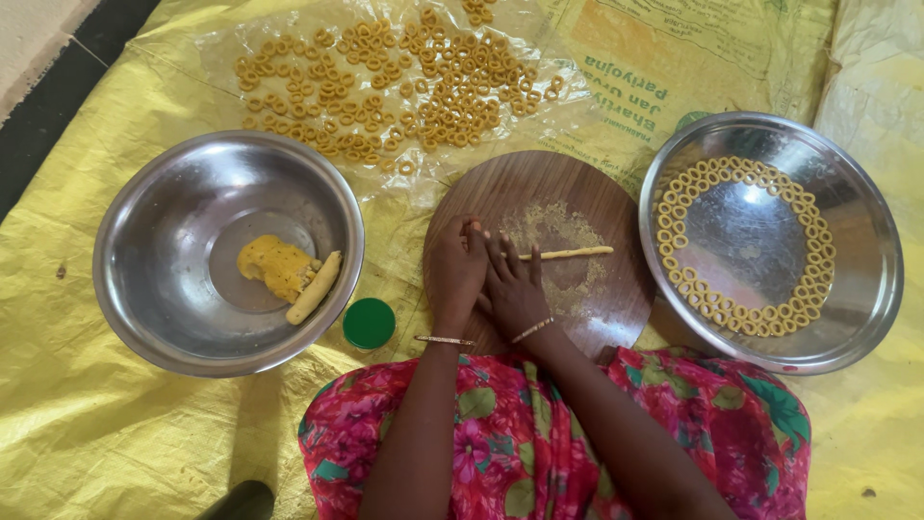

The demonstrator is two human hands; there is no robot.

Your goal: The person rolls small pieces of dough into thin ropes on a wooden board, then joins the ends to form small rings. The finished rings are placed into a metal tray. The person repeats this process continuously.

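Yellow dough, rolled into a thin rope (568, 253), lies across the middle of a round wooden board (616, 207), one end under the person's hands and the other stretching free toward the right. The left hand (455, 273) and the right hand (513, 289) rest side by side on the board, touching each other, fingers (502, 256) laid out flat and pressed down on the near end of the rope rather than closed around it; neither hand grips anything. A dusting of crumbs or flour marks the board under the rope.

Judging from how things lie, a good part of the work looks done. To the right, a wide steel plate (866, 289) holds small dough rings (741, 313) set in a near-complete circle along its flat bottom, two rows deep at the left and lower edge, with the centre bare. Beyond the board, a clear plastic sheet (577, 116) carries many more rings (404, 82), scattered loosely.

What is left seems smaller: in the steel bowl (144, 279) to the left sit one lump of dough (274, 265) and a thick short roll (316, 287) touching it. A green lid (370, 323) lies between bowl and board. Everything rests on yellow sacking (115, 433) spread over the floor, and the person's lap, in a pink flowered cloth (500, 443), fills the bottom edge.
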